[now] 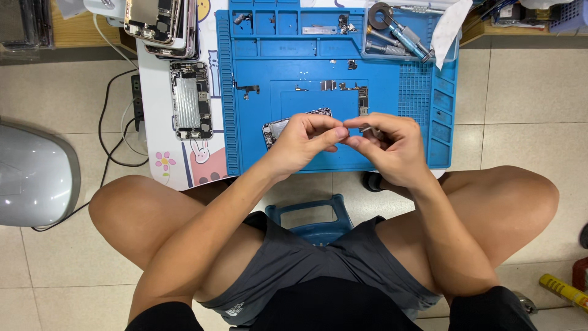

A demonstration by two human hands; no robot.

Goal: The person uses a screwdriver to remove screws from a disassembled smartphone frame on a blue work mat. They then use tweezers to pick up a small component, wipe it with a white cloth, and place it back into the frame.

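Note:
My left hand (305, 142) and my right hand (388, 147) meet fingertip to fingertip above the blue work mat (343, 159). The right hand pinches a thin metal tool, likely tweezers (366, 129). The left thumb and forefinger close on something tiny at the tool's tip; I cannot make out what it is. Under the left hand lies an opened phone body (277, 129), partly hidden. A narrow circuit board (363, 101) rests on the mat just beyond the hands.
A second opened phone (190, 100) lies on the white table left of the mat, with a stack of phone housings (162, 24) behind it. A tray with screwdrivers (398, 34) sits at the mat's far right. Small screws and parts dot the mat. A blue stool (312, 217) stands between my knees.

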